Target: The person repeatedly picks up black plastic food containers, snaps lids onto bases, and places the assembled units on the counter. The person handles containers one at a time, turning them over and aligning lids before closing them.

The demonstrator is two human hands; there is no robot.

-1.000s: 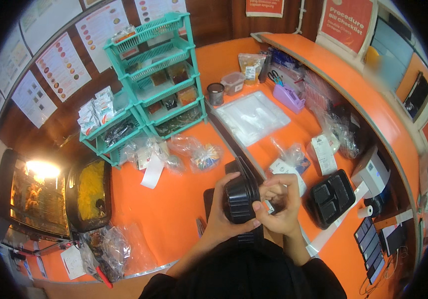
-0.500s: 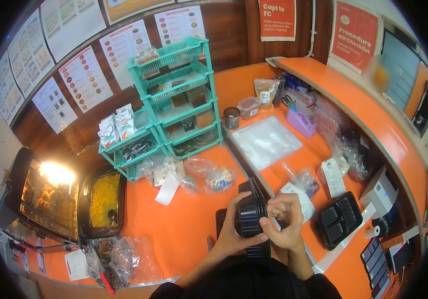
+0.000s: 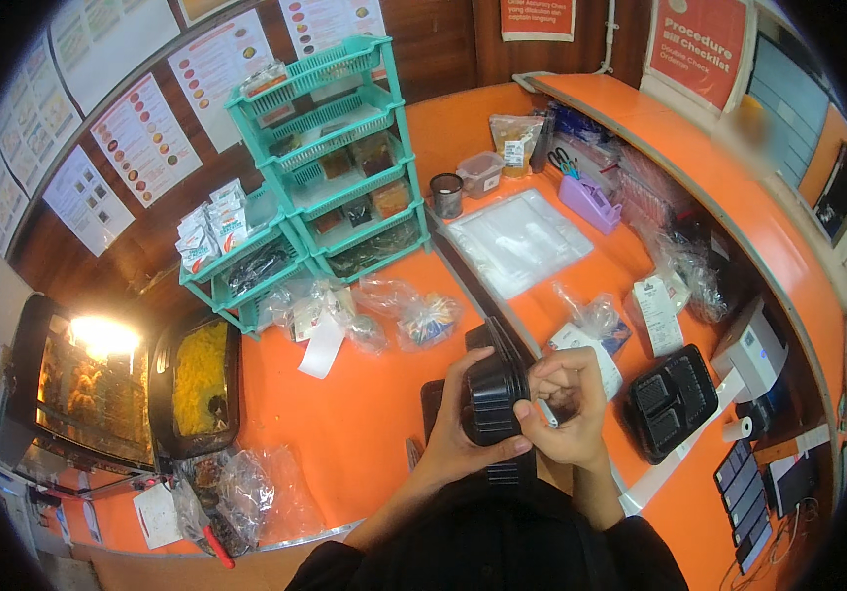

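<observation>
Above the orange table (image 3: 344, 414), the left hand (image 3: 453, 433) wraps the stack of black containers (image 3: 495, 394) to steady it, while the right hand (image 3: 566, 414) pinches what looks like a white pen (image 3: 547, 413) against its side.

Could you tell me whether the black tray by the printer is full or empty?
Empty: the black tray shows bare compartments.

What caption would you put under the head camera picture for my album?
Two hands, left hand and right hand, hold a black plastic container above an orange counter beside teal shelf baskets.
</observation>
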